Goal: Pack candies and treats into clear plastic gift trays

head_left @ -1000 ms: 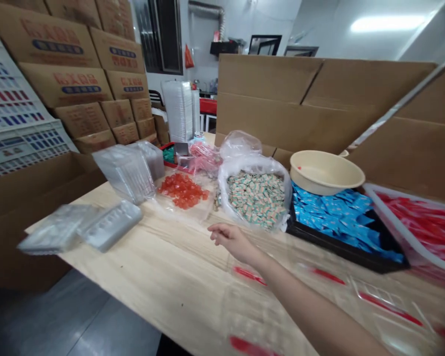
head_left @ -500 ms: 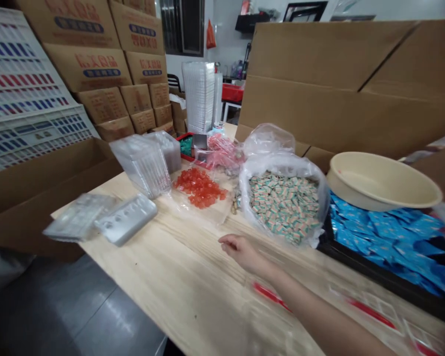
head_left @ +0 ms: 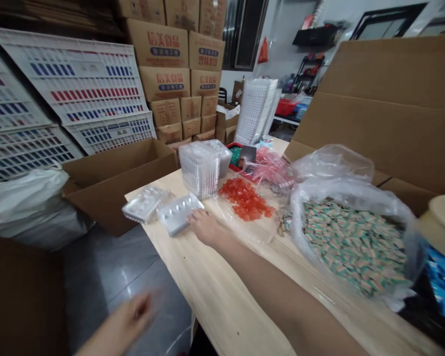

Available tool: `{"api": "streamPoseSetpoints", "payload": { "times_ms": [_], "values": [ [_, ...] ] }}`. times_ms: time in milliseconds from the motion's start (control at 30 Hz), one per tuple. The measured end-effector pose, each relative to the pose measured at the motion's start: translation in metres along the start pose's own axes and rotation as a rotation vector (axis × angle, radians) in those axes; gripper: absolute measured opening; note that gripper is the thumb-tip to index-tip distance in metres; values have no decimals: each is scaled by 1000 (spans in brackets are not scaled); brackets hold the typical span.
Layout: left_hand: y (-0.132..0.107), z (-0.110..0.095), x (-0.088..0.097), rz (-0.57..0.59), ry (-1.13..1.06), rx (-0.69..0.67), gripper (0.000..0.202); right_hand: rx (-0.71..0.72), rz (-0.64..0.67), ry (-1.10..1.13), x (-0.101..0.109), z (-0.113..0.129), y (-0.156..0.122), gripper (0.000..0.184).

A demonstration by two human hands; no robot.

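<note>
My right hand (head_left: pixel 204 227) reaches across the light wooden table (head_left: pixel 215 291), its fingers stretched out and its fingertips resting on the near edge of a clear plastic compartment tray (head_left: pixel 176 212). A second clear tray (head_left: pixel 144 203) lies just left of the first, at the table's corner. Behind them stands a stack of clear trays (head_left: pixel 200 168). To the right of my hand, loose red candies (head_left: pixel 246 198) lie on clear plastic. My left hand (head_left: pixel 133 316) hangs low at the bottom left, off the table and smeared by motion.
A big clear bag of green-and-tan wrapped candies (head_left: pixel 352 242) sits at the right, with blue packets (head_left: pixel 443 287) and a beige bowl (head_left: pixel 443 212) beyond it. An open cardboard box (head_left: pixel 114 173) and a white sack (head_left: pixel 25 202) stand on the floor to the left. Cardboard sheets (head_left: pixel 385 123) wall the back.
My right hand has moved left across the table onto the clear tray. The view has swung left, and my left hand has come into sight.
</note>
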State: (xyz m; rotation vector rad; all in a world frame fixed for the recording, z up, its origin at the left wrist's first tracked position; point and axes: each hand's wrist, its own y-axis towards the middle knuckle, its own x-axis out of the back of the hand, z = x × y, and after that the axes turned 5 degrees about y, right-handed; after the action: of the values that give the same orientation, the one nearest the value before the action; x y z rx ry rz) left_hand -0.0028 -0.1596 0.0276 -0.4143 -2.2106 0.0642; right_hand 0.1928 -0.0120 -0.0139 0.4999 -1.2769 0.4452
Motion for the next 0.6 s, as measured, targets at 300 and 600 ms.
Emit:
{"api": "streamPoseSetpoints", "payload": {
  "times_ms": [300,600],
  "values": [
    [170,10,10,47,518,-242,88,131,110,28,9,-15,-24,18],
    [166,23,6,46,486,-322,82,260,311,85,19,-40,11,9]
  ]
}}
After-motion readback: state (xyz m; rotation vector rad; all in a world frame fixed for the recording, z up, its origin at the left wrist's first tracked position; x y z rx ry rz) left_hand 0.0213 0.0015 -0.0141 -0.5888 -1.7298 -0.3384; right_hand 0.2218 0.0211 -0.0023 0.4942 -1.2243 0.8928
